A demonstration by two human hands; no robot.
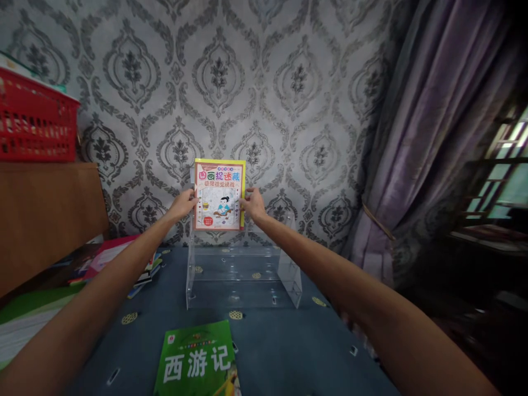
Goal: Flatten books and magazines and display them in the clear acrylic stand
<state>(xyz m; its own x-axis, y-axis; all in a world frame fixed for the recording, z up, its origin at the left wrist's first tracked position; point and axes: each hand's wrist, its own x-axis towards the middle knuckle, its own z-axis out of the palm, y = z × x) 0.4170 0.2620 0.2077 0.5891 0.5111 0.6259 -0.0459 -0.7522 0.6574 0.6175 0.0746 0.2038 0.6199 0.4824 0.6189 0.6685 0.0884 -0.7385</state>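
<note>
Patterned wallpaper behind, picture book held at clear rack

At the rack's far left, contact unclear, the book is pinched at opposite edges by the left hand and right hand. Should either pinch be loosened, it could be tilted or dropped; should the rack be bumped, it might be shifted.

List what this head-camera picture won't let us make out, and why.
Head view throughout:
Green book: lower part cut off by bottom edge.
Yellow item: mostly hidden behind the held book.
That book's finest print: too small to read.
Red basket: cut off by left edge.
</note>
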